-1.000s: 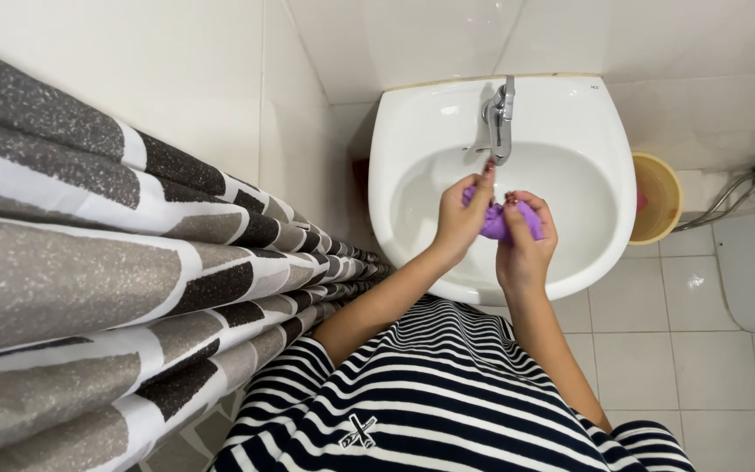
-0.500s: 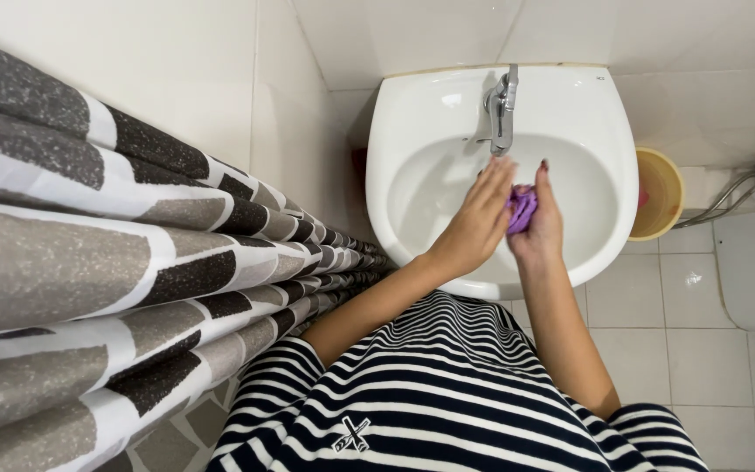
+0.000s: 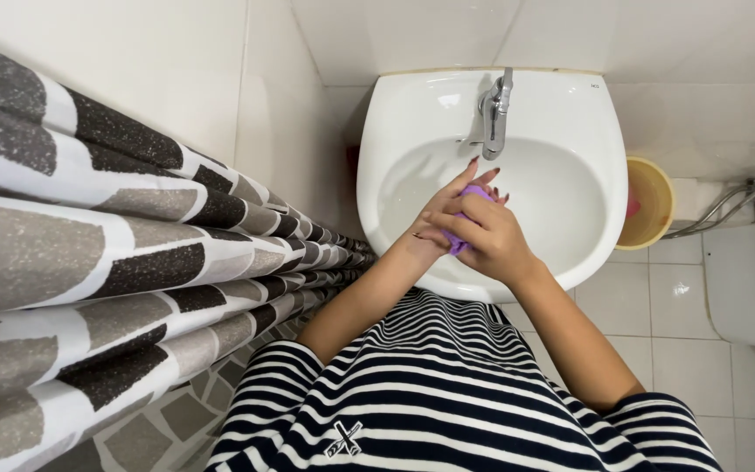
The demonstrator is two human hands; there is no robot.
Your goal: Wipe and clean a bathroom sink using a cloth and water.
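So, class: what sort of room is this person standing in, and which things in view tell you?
Most likely a home bathroom: a white washbasin with a metal tap, a patterned shower curtain, and tiled walls and floor.

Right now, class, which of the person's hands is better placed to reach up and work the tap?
Probably the left hand: its fingertips point up at the tap and lie just beneath the spout. The right hand sits lower, wrapped over the purple soap bar.

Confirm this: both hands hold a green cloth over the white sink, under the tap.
Not quite. The cloth is purple, not green, as the head view shows. The left hand and right hand do hold it over the white sink, under the tap.
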